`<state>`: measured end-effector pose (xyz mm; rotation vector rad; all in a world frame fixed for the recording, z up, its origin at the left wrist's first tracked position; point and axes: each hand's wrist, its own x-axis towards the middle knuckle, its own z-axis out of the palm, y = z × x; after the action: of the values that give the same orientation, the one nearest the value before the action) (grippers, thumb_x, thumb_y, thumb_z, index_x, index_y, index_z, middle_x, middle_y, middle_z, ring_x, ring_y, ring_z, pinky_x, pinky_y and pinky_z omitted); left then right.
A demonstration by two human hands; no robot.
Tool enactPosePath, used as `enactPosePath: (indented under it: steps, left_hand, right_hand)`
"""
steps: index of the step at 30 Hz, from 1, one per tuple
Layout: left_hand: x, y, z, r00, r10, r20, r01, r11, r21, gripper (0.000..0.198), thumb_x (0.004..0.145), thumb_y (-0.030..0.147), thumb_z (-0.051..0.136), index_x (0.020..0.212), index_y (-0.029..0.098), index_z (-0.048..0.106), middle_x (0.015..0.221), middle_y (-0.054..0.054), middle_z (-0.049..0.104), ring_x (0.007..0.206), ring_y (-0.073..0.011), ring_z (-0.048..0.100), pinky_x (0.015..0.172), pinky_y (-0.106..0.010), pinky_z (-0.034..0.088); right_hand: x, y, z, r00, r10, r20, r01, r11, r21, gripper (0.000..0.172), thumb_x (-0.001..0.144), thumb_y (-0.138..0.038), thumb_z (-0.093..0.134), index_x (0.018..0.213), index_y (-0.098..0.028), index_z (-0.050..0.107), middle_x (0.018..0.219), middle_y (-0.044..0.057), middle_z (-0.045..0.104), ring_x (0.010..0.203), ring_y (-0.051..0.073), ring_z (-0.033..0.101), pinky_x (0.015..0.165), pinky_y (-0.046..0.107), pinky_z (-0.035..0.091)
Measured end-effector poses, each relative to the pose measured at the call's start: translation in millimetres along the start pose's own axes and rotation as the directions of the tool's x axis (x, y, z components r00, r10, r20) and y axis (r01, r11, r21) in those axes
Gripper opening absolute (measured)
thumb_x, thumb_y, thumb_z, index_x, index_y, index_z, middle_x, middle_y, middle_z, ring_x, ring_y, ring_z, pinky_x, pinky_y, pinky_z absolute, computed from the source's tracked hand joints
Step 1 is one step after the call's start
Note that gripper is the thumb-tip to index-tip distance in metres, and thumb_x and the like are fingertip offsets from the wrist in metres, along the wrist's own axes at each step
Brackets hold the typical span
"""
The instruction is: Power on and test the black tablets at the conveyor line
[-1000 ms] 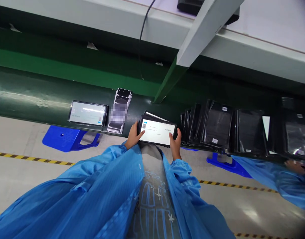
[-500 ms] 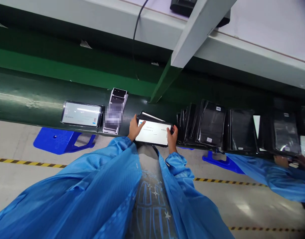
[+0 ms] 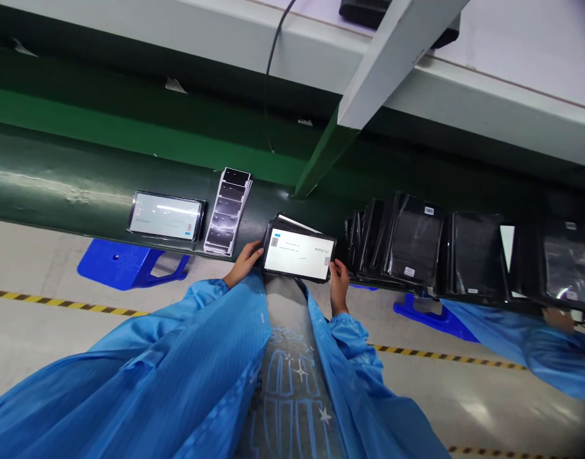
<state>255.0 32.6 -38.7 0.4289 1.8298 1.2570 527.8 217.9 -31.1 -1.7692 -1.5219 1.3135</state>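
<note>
A tablet (image 3: 297, 256) with a lit white screen lies in front of me at the bench edge, on top of at least one other tablet (image 3: 297, 223) whose far side pokes out at an angle. My left hand (image 3: 246, 262) has its fingers closed at the tablet's left edge. At the near right corner, my right hand (image 3: 339, 284) pinches the tablet's edge, with the thumb by the screen. Left of these is a stack of label sheets (image 3: 225, 213), dark panels in white borders. Beyond it rests another lit tablet (image 3: 167, 218), apparently in a clear sleeve.
Dark tablets in plastic sleeves (image 3: 414, 239) lean in an overlapping row to my right. A co-worker's sleeve (image 3: 517, 338) reaches in at far right. Blue stools (image 3: 125, 262) stand under the green bench (image 3: 48, 188). A post (image 3: 369, 95) and a hanging cable (image 3: 272, 64) are ahead.
Both hands have shifted from over the screen to the tablet's outer edges; the left thumb no longer covers the screen. The whole view has shifted slightly.
</note>
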Motion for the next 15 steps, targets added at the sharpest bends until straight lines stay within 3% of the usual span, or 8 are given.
enactPosePath:
  steps: [7,12,15]
  left_hand:
    - [3.2,-0.6,0.3,0.994,-0.109,-0.016,0.107,0.99,-0.087,0.072,0.076,0.07,0.068,0.124,0.017,0.066,0.136,-0.012,0.059,0.139,-0.0325,0.047,0.128,-0.046,0.033]
    - [8.7,-0.9,1.5,0.966,-0.255,0.044,0.258,0.945,-0.201,0.077,0.077,0.07,0.065,0.132,0.017,0.062,0.137,-0.013,0.061,0.133,-0.0358,0.053,0.12,-0.056,0.042]
    - [11.6,-3.3,5.2,0.953,-0.296,0.064,0.302,0.923,-0.239,0.076,0.077,0.073,0.063,0.131,0.019,0.063,0.135,-0.012,0.062,0.131,-0.0356,0.055,0.114,-0.054,0.047]
  right_hand:
    - [-16.1,5.1,-1.2,0.995,0.084,0.062,-0.085,0.996,0.026,0.091,0.073,-0.081,0.058,0.13,-0.009,0.064,0.131,0.018,0.063,0.114,0.03,0.061,0.103,0.043,0.049]
    - [-12.5,2.1,2.3,0.987,0.093,0.128,-0.1,0.994,0.047,0.088,0.077,-0.081,0.057,0.131,-0.012,0.063,0.134,0.015,0.064,0.125,0.03,0.059,0.111,0.041,0.045]
    - [-12.5,5.3,6.8,0.989,0.112,0.099,-0.116,0.993,0.038,0.086,0.078,-0.083,0.054,0.127,-0.012,0.063,0.129,0.014,0.065,0.122,0.03,0.06,0.11,0.041,0.045]
